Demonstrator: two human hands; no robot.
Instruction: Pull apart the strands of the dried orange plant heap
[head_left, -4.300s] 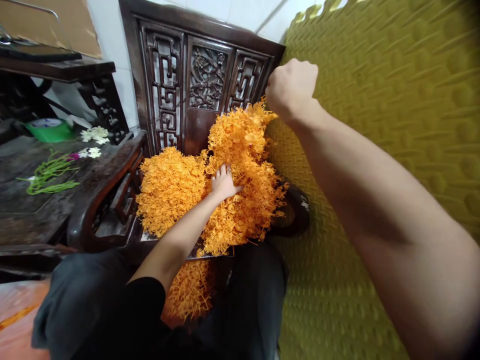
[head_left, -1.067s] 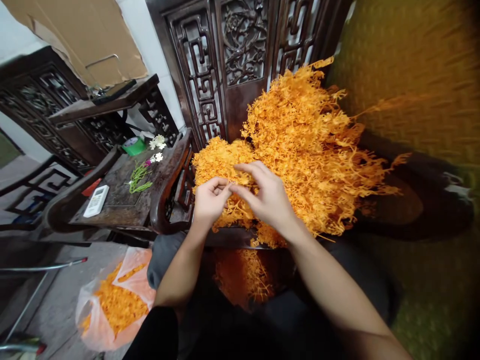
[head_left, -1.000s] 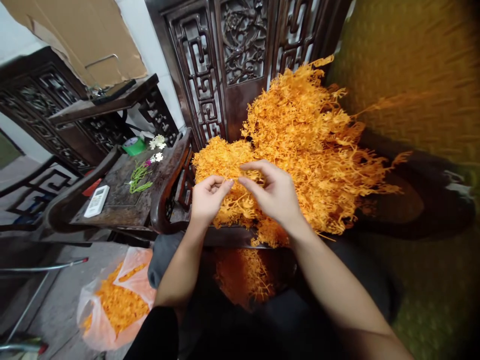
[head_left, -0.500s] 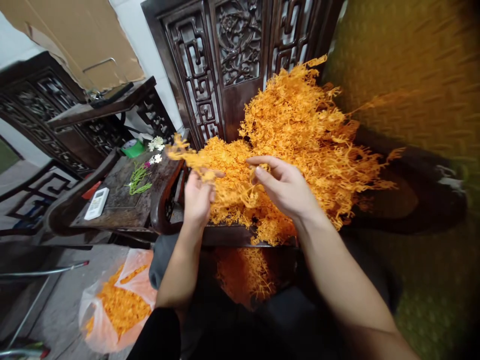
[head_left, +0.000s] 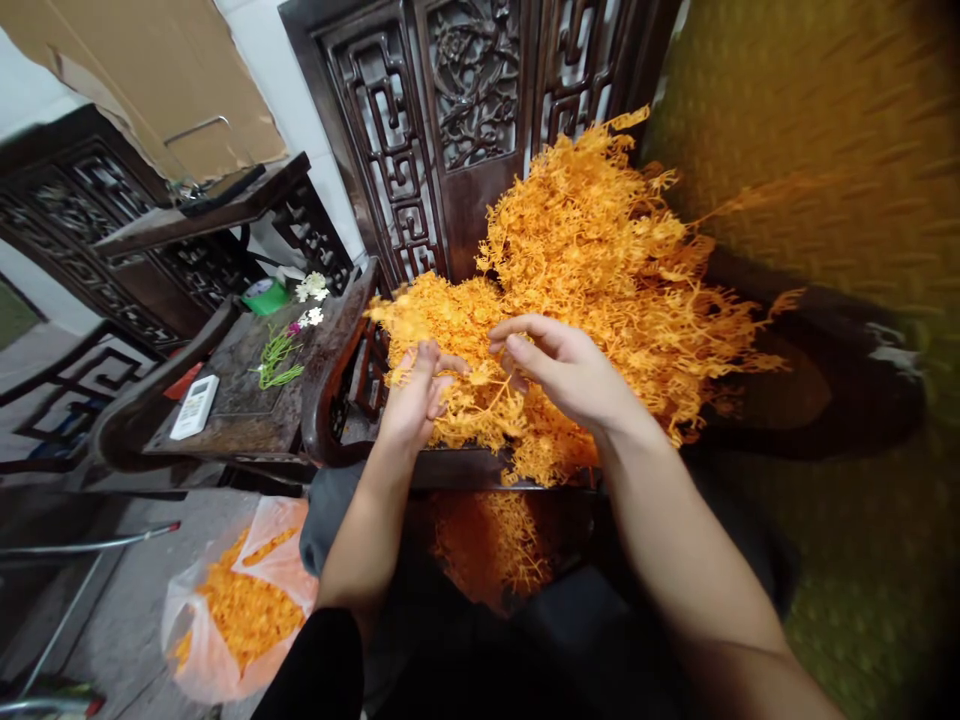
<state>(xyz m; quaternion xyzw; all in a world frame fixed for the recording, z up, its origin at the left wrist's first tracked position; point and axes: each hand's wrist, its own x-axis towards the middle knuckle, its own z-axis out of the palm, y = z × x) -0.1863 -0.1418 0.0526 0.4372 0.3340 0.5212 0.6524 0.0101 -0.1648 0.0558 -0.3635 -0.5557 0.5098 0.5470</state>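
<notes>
A big heap of orange plastic flower sprigs (head_left: 585,230), tangled and branching, lies on a dark wooden seat. My left hand (head_left: 412,400) is closed on one orange sprig (head_left: 487,405) at the heap's front left; blossoms show above the fingers and a thin stem points right. To the right of it, my right hand (head_left: 574,370) hovers over the heap with curved fingers and the thumb apart from them. I see nothing held in it.
On the left, a dark side table (head_left: 240,430) carries a white remote control (head_left: 195,407), green stems (head_left: 279,358), a green tape roll (head_left: 266,296) and small white flowers (head_left: 313,288). A plastic bag (head_left: 199,650) with orange pieces sits on the floor. Carved chair backs (head_left: 480,200) stand behind.
My left hand has moved slightly right and down with the sprig. The right hand's fingers have parted from the orange piece they were at.
</notes>
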